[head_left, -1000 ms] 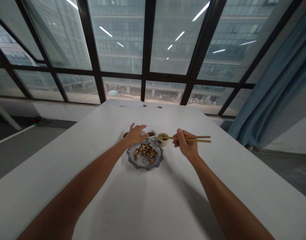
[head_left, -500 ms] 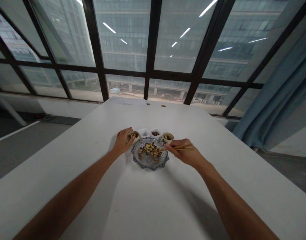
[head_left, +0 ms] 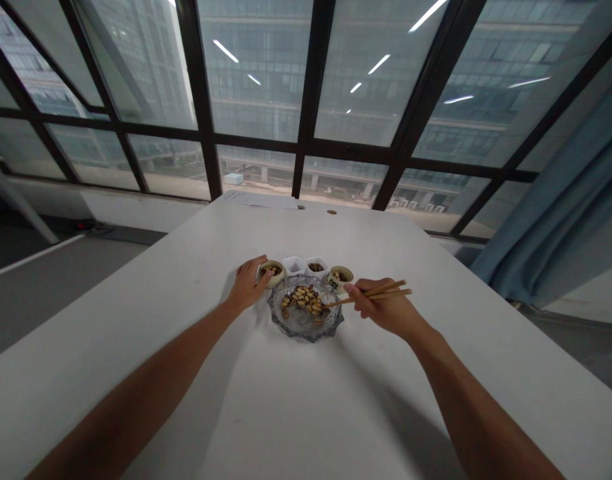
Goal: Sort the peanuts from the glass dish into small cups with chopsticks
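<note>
Right hand [head_left: 383, 308] grips slim tan wooden chopsticks [head_left: 392, 291], tips among yellow-brown oval pieces [head_left: 304, 299] in the clear scalloped glass bowl [head_left: 306, 333]! Left hand [head_left: 247, 283] clasps a round cream cup [head_left: 278, 280]; some pieces sit inside, plenty remain bowled.

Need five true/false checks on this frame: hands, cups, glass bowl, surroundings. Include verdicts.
1. The right hand holds chopsticks. True.
2. Two white cups stand side by side beyond the glass bowl. True.
3. The chopsticks' tips are over the white cups. False: they are at the brown and yellow pieces in the glass bowl.
4. The left hand touches the leftmost cup. True.
5. A curtain hangs at the view's left. False: the blue curtain is at the right.
</note>
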{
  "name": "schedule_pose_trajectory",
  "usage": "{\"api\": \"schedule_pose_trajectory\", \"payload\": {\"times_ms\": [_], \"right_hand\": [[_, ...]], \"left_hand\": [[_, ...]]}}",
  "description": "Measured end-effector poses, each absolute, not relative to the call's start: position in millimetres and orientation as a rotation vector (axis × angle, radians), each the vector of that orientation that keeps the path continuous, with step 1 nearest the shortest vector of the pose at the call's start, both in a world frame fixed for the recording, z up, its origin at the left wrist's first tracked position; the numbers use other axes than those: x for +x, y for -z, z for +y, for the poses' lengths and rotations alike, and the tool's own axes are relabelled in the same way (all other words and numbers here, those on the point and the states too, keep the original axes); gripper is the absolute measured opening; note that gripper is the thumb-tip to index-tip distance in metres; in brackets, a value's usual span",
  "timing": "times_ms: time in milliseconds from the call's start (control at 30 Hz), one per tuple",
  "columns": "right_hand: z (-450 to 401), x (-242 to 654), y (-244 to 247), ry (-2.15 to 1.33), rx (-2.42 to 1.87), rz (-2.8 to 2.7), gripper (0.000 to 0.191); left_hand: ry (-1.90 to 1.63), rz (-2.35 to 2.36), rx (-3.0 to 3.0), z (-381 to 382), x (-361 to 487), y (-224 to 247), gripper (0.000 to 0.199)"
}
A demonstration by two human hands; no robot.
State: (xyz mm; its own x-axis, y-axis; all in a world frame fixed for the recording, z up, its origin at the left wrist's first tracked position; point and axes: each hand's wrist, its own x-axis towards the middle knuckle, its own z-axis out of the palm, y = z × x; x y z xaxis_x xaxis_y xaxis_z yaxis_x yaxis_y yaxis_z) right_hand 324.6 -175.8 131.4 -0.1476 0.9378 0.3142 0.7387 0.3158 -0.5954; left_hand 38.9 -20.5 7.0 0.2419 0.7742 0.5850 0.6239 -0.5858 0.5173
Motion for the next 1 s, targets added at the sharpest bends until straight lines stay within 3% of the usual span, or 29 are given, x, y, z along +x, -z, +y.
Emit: {"api": "schedule_pose_trajectory", "payload": {"times_ms": [1000], "right_hand": [[-182.3, 328.0, -141.5, -0.392, -1.555, -1.929, 0.047]], "left_hand": [[-1.292, 1.307, 2.334, -18.1, 38.0, -0.1, 0.041]]}}
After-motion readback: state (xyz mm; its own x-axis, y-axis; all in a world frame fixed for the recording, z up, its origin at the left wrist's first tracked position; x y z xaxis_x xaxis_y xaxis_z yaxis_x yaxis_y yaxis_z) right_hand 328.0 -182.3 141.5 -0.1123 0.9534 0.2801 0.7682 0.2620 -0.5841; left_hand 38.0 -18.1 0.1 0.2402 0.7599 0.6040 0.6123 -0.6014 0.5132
